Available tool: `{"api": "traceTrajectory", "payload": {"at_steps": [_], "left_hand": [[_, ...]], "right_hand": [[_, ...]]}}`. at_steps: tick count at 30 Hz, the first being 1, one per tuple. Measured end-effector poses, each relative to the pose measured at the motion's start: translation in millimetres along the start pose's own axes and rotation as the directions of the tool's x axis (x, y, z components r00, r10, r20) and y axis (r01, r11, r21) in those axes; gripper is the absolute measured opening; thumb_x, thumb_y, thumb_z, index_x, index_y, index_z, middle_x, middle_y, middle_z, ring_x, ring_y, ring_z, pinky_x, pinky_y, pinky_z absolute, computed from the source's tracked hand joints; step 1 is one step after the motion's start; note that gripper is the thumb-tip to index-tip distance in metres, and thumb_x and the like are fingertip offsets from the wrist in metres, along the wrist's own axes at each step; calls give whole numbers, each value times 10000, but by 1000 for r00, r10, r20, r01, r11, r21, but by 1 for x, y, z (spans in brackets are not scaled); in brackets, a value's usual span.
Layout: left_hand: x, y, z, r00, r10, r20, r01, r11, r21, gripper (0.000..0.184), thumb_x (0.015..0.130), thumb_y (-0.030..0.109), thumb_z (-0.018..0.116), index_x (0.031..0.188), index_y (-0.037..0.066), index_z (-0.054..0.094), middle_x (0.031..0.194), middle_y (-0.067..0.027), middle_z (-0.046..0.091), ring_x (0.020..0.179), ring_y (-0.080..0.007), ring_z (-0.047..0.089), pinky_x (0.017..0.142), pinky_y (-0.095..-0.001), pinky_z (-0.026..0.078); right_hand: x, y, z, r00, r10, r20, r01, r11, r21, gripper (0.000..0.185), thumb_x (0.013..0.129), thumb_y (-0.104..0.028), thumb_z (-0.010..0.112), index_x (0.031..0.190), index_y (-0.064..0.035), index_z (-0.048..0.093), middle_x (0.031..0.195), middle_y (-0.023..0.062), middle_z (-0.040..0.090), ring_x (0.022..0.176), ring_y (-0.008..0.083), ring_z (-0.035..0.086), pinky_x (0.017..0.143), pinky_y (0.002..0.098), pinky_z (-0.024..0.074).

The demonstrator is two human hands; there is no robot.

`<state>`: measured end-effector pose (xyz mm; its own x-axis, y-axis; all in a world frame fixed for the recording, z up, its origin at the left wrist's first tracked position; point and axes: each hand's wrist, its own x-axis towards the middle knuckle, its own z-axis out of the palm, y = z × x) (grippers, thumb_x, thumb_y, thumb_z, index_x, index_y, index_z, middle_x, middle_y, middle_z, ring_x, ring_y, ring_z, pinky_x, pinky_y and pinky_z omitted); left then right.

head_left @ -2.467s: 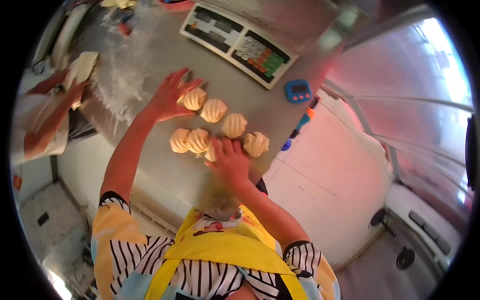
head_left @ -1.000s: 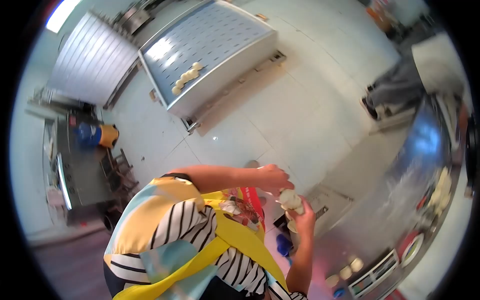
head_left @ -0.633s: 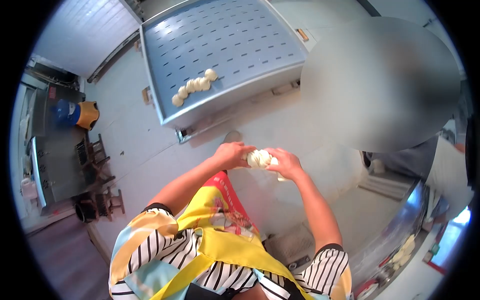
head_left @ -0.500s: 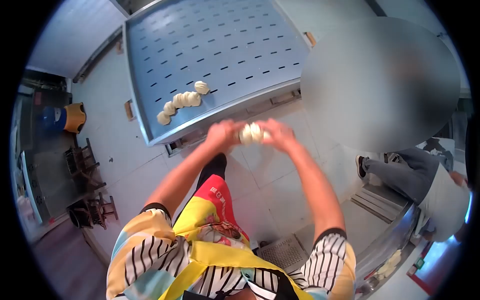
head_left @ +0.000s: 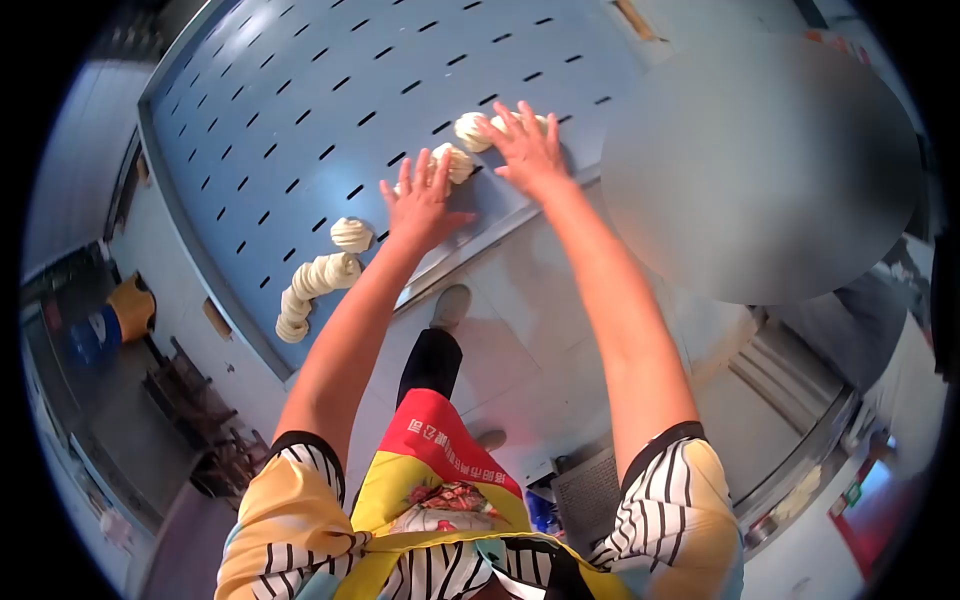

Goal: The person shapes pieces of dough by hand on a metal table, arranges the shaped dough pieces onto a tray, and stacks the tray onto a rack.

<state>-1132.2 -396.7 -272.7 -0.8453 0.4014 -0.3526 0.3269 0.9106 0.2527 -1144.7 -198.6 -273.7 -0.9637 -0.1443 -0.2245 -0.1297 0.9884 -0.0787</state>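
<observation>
Pale, ridged dough rolls lie on a large blue slotted tray (head_left: pixel 270 120) with a metal rim. My left hand (head_left: pixel 418 208) is spread over the tray near its front edge. Under and beside its fingers shows a dough roll (head_left: pixel 453 163). Farther right, my right hand (head_left: pixel 530 155) has its fingers stretched out over another dough roll (head_left: pixel 472 131), touching it, and more dough is partly hidden behind those fingers. To the left of my left arm sit a single dough roll (head_left: pixel 350 235) and a curved row of dough pieces (head_left: pixel 322 276) pressed side by side.
Wooden stools (head_left: pixel 190 385) stand at the left, near a blue and orange container (head_left: pixel 118 315). A large blurred patch (head_left: pixel 760 170) hides the right side, with part of a person below it. A perforated panel (head_left: pixel 588 495) lies on the floor beside my apron.
Both hands have moved forward from in front of the tray to above it. The dough pieces they held together now lie on the tray, and the fingers have opened.
</observation>
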Motion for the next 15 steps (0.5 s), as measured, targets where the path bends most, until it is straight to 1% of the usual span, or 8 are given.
{"api": "traceTrajectory", "payload": {"at_steps": [1,3,5,8,11,12,14,15], "left_hand": [[-8,5,-5,999,33,-35,-33,999,-8,994,705,413,765,1491,260,176,1522,-105,229,1389,-351,228,1043,-621,230],[-33,22,-15,987,119,-105,-123,992,-33,955,716,362,764,1484,226,213,1502,-135,260,1374,-356,254,1055,-584,246],[-70,58,-25,945,282,-166,-307,940,-148,852,728,312,751,1443,166,312,1448,-150,343,1330,-354,317,1069,-495,286],[-136,139,-38,825,563,-48,-556,794,-246,738,724,183,748,1369,81,404,1341,-161,442,1215,-358,430,1010,-428,369],[-218,229,-45,533,839,111,-778,538,-326,572,746,120,723,1262,26,495,1246,-163,516,1130,-343,500,945,-408,434],[-244,259,-41,406,904,133,-830,425,-361,561,750,124,725,1256,27,503,1240,-169,524,1128,-351,505,946,-411,437],[-307,319,-32,150,972,178,-882,213,-420,540,757,132,728,1245,31,519,1228,-182,541,1123,-366,514,949,-417,443],[-338,355,-22,22,986,165,-892,94,-442,536,761,137,726,1244,27,519,1226,-181,545,1120,-368,516,948,-417,444]], "right_hand": [[-19,-3,0,985,50,-163,-36,996,87,833,774,-277,720,1457,-332,247,1516,46,246,1404,309,197,1090,612,181],[-82,-15,-17,958,214,-193,-139,930,340,817,754,-266,728,1446,-282,294,1486,76,292,1378,319,244,1066,620,212],[-167,-27,-17,914,368,-168,-240,828,507,802,717,-229,753,1416,-243,360,1459,84,328,1342,322,298,1034,629,246],[-325,-49,-12,809,584,-66,-405,635,658,784,681,-173,780,1377,-175,419,1432,116,363,1309,328,356,1026,561,310],[-492,-77,-36,561,828,-9,-605,417,679,774,671,-164,789,1358,-132,436,1410,152,386,1293,343,379,1010,486,362],[-547,-86,-50,444,894,63,-682,291,670,781,685,-158,778,1376,-126,415,1430,141,368,1317,340,349,1061,457,336],[-662,-115,-61,180,984,8,-737,130,663,762,703,-197,761,1375,-122,409,1419,164,373,1307,351,352,1047,478,336],[-718,-122,-59,81,996,-25,-743,77,665,753,712,-217,753,1374,-120,407,1413,176,375,1302,356,354,1040,488,336]]}}
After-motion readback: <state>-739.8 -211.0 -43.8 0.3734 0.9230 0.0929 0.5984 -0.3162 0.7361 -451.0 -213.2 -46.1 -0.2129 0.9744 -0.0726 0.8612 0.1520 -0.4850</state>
